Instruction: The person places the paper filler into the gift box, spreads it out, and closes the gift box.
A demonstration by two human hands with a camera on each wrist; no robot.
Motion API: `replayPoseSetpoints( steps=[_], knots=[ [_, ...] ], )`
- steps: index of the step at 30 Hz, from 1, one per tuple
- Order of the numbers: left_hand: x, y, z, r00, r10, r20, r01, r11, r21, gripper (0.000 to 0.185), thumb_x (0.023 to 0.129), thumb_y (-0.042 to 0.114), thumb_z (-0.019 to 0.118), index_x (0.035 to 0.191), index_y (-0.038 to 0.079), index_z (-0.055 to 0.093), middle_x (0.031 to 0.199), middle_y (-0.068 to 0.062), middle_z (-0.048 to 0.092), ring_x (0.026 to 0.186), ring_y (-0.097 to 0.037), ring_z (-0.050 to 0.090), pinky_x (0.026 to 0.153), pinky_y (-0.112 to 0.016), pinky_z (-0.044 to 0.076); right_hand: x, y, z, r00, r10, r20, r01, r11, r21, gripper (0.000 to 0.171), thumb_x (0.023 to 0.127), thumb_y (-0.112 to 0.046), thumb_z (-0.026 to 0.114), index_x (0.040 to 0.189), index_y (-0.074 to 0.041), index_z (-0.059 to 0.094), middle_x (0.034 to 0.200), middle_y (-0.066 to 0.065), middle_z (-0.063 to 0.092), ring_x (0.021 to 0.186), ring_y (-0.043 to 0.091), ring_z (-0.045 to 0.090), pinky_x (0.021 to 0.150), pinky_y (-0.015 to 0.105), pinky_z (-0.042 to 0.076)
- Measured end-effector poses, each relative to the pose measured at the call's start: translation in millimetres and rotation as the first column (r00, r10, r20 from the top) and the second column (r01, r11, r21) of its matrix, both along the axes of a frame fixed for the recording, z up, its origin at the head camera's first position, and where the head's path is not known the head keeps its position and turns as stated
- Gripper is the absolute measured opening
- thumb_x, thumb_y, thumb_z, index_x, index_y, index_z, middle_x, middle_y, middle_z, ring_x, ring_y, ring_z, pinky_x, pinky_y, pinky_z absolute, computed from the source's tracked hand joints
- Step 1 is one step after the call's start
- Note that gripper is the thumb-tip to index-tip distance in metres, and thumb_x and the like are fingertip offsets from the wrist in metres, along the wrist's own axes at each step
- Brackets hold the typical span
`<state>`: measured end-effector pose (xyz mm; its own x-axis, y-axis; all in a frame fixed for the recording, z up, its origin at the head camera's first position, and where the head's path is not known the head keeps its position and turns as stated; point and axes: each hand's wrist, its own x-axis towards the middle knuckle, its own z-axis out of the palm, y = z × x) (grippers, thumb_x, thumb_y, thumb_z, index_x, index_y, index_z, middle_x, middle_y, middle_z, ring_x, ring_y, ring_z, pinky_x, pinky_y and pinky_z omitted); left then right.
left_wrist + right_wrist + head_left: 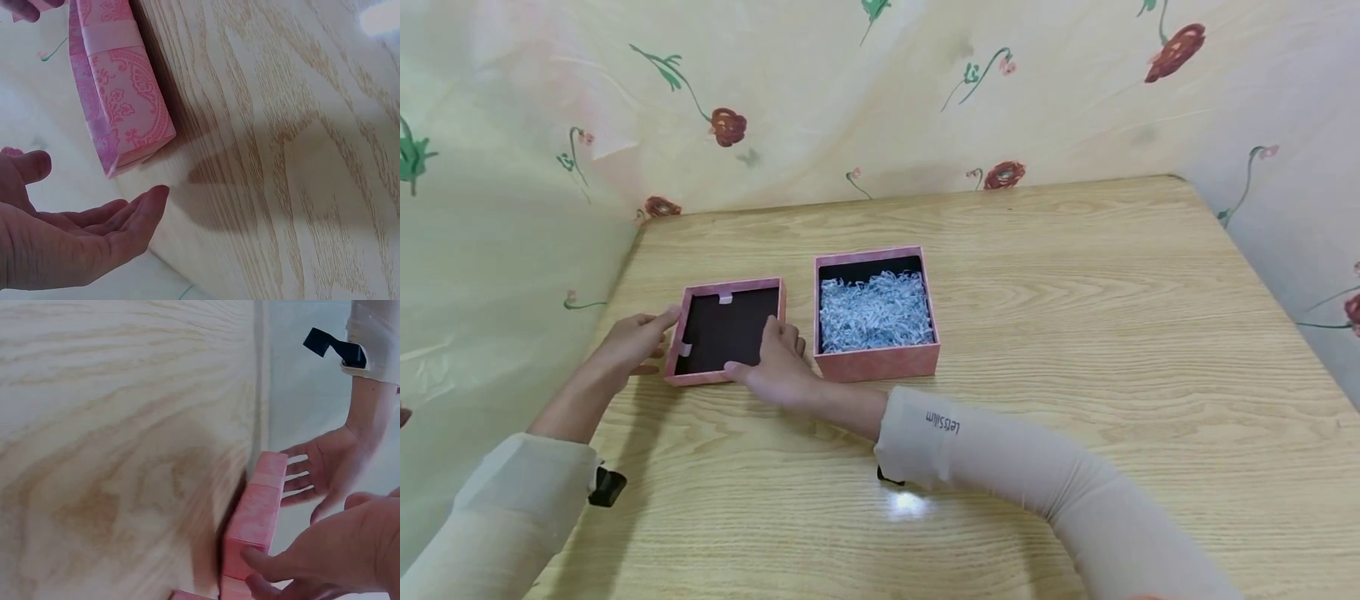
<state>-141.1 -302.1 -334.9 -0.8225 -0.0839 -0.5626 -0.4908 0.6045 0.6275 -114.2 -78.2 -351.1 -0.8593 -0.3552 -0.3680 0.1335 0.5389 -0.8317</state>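
Observation:
A shallow pink box lid (700, 378) lies on the table with its black inside facing up and pale ribbon tabs at two edges. Its paisley-patterned outer wall (131, 100) shows in the left wrist view. My left hand (628, 346) is beside the lid's left edge, fingers spread and slightly bent, with a gap to the corner in the left wrist view. Around the lid's near right corner is my right hand (782, 367), thumb by the front wall and fingers along the right wall. Fingertips of the right hand (337, 553) overlap the corner in the right wrist view.
Just right of the lid stands a deeper pink box (880, 363) filled with light blue shredded paper (876, 312). The wood-grained table (1090, 333) extends to the right. Flower-patterned sheeting (820, 92) hangs behind and at both sides.

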Motion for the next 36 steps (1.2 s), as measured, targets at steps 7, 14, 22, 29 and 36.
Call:
replayPoseSetpoints(
  steps=[7,14,22,29,36],
  knots=[
    [0.3,3.9,-1.1,1.0,-0.003,-0.004,0.003,1.0,0.015,0.091,0.098,0.06,0.028,0.146,-0.016,0.015,0.139,-0.036,0.036,0.122,-0.041,0.047,0.101,-0.048,0.043,-1.1,0.6,-5.5,0.996,-0.084,0.028,0.083,0.996,0.012,0.078,0.091,-0.041,0.064,0.148,-0.001,0.027,0.131,0.014,0.035,0.121,0.024,0.033,0.102,0.036,0.033],
    [0.8,4.6,-0.2,1.0,-0.016,-0.01,0.016,1.0,-0.011,0.086,0.098,0.058,0.03,0.14,-0.016,0.031,0.13,-0.029,0.046,0.119,-0.036,0.049,0.099,-0.045,0.045,-3.3,1.5,-7.7,0.983,-0.115,0.144,0.124,0.991,-0.054,0.072,0.089,-0.038,0.066,0.144,-0.001,0.036,0.134,0.013,0.035,0.122,0.024,0.037,0.106,0.037,0.034],
    [0.5,5.7,-0.5,1.0,-0.022,-0.009,0.022,1.0,-0.019,0.082,0.098,0.058,0.03,0.133,-0.015,0.041,0.127,-0.028,0.049,0.116,-0.036,0.05,0.095,-0.043,0.048,-5.3,3.7,-9.4,0.965,-0.124,0.23,0.164,0.973,-0.161,0.066,0.089,-0.03,0.067,0.143,-0.003,0.038,0.132,0.013,0.033,0.119,0.026,0.037,0.107,0.039,0.033],
    [-0.3,6.3,0.4,1.0,0.0,0.015,0.001,1.0,-0.031,0.084,0.098,0.058,0.029,0.138,-0.016,0.034,0.132,-0.03,0.044,0.12,-0.038,0.047,0.101,-0.048,0.043,-6.1,2.4,-7.9,0.96,-0.118,0.255,0.178,0.958,-0.225,0.064,0.089,-0.025,0.067,0.142,-0.003,0.038,0.13,0.013,0.032,0.116,0.026,0.039,0.106,0.04,0.034],
    [-1.6,5.8,0.6,1.0,0.013,0.019,-0.013,1.0,-0.024,0.088,0.098,0.059,0.029,0.143,-0.016,0.025,0.142,-0.031,0.031,0.125,-0.041,0.04,0.105,-0.05,0.039,-6.7,3.1,-8.2,0.968,-0.089,0.235,0.155,0.946,-0.284,0.058,0.089,-0.02,0.067,0.14,-0.007,0.042,0.129,0.014,0.035,0.114,0.025,0.038,0.103,0.041,0.035]
  ],
)
